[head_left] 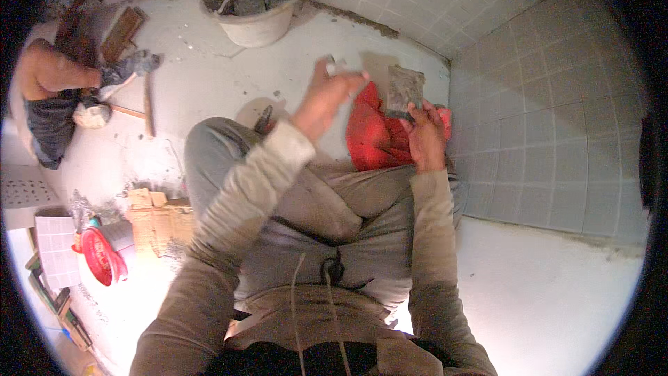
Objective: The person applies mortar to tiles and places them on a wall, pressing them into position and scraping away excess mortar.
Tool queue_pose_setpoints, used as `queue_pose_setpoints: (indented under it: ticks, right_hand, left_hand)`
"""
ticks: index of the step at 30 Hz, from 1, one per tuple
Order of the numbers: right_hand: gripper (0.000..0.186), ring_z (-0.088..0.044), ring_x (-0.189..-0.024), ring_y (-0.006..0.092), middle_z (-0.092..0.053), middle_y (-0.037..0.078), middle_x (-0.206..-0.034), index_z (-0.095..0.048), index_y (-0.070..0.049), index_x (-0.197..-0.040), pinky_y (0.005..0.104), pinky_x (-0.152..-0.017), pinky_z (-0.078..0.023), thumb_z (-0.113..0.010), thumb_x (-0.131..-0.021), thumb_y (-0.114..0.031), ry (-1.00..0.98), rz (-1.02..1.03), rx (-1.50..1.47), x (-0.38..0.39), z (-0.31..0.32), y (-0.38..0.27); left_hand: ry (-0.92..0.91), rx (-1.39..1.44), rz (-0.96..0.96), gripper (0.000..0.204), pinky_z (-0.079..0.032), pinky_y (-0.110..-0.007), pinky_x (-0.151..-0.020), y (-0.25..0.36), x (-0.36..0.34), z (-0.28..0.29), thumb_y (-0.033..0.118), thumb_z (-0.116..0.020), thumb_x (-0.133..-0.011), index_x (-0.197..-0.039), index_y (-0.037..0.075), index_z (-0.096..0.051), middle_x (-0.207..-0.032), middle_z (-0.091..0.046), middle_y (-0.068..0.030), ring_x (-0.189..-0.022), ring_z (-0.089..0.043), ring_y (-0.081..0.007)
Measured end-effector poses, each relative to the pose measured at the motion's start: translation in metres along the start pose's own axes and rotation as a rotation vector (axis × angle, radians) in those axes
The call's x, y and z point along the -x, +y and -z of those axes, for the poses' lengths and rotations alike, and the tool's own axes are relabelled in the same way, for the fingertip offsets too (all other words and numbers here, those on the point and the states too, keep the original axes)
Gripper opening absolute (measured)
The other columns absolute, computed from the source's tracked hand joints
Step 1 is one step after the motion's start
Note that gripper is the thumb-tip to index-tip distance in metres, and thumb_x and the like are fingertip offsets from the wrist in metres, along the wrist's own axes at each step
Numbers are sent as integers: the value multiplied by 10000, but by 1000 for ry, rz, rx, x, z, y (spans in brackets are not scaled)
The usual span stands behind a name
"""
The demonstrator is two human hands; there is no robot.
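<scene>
My right hand [426,136] grips a flat, grey, squarish piece [406,87] by its lower edge. The piece looks smeared, and its exact kind is unclear. Just below it bunches a red cloth or bag [376,132], lying in front of my crossed legs. My left hand [327,97] is raised over the floor left of the red cloth, fingers pointing right toward the grey piece but apart from it. Motion blurs those fingers; a small pale patch shows near the tips, and I cannot tell whether they hold anything.
A whitish bucket [254,28] of grey mix, with a wooden handle sticking out, stands at the far wall. Another person's bent limb [59,69] is at the left, near a T-shaped wooden tool [148,108]. Cardboard [163,226] and a red oval item [101,257] lie lower left. Tiled walls [550,118] close the right.
</scene>
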State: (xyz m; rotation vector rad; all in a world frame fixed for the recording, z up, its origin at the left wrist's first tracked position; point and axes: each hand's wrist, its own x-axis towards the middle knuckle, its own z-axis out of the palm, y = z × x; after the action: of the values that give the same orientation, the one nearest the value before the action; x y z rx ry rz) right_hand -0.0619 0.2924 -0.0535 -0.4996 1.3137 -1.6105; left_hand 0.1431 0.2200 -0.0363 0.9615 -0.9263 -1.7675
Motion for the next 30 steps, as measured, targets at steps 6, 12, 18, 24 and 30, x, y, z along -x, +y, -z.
queue_pose_setpoints:
  ticks: [6, 12, 18, 24, 30]
  right_hand:
    - [341, -580, -883, 167, -580, 70, -1055, -511, -39, -1103, 300, -649, -521, -673, -803, -36, 6, 57, 24, 125, -27, -7]
    - [306, -571, -843, 120, -589, 54, -995, -512, -32, -1104, 264, -650, -501, -661, -842, -85, -93, 325, 174, 193, -22, -48]
    - [164, -561, -784, 121, -593, 66, -950, -511, -24, -991, 258, -699, -476, -605, -887, -111, 326, 685, 469, 292, 111, -35]
    - [51, -563, -700, 188, -556, 113, -787, -496, 3, -915, 292, -673, -464, -496, -917, -48, 515, 404, 817, 474, 246, 92]
    - [326, -472, -1064, 374, -515, 225, -1100, -488, 46, -1095, 453, -932, -357, -561, -833, -133, 889, 54, 1279, 618, 305, 153]
  left_hand:
    - [60, 122, 57, 881, -472, -354, -801, -10, 123, -36, 87, -763, -725, -1368, 21, -164, -1058, -584, -147, -958, -592, -221]
    - [110, 105, -143, 752, -491, -369, -769, 14, 173, -24, -19, -713, -741, -1316, 2, -229, -1114, -523, -194, -989, -583, -248]
    - [142, -218, -416, 746, -509, -389, -777, 115, 201, -3, 2, -654, -807, -1361, 39, -156, -1039, -597, -180, -895, -633, -254]
    - [98, -758, -686, 525, -502, -352, -806, 191, 187, 51, 74, -600, -876, -1292, 58, -281, -1049, -627, -186, -978, -619, -243]
    - [8, -897, -471, 564, -436, -370, -926, 252, 96, 81, 190, -602, -884, -1333, -17, -331, -1129, -606, -181, -1058, -591, -257]
